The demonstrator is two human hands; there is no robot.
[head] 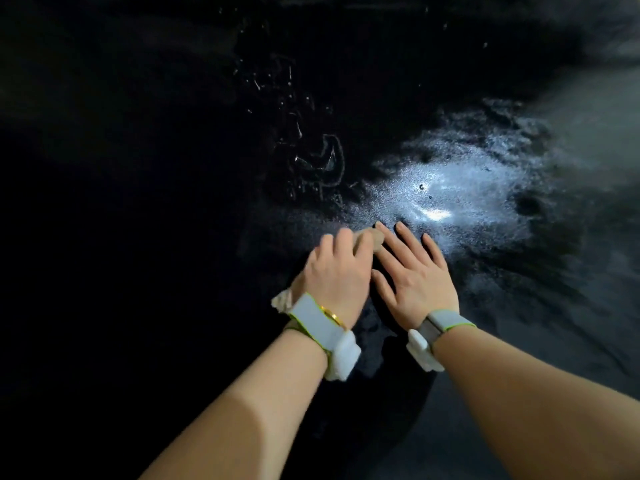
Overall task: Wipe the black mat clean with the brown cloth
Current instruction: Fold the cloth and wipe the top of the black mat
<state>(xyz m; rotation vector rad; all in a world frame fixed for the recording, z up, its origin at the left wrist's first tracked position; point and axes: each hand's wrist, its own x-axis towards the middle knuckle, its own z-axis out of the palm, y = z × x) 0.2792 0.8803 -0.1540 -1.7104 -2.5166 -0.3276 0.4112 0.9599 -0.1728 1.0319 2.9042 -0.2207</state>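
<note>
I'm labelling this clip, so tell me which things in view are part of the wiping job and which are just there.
Part of the job:
- black mat, wet and glinting
- brown cloth, gripped by the left hand
- right hand, flat on the mat with fingers spread

Just there:
- grey wristbands with white modules, one on each wrist
- gold bangle on the left wrist

left hand curled in grip, right hand flat

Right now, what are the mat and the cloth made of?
The mat looks like rubber or vinyl: black, finely pebbled, shining under the light. The cloth looks like soft brown fabric, bunched in the left hand, its end frayed.
</note>
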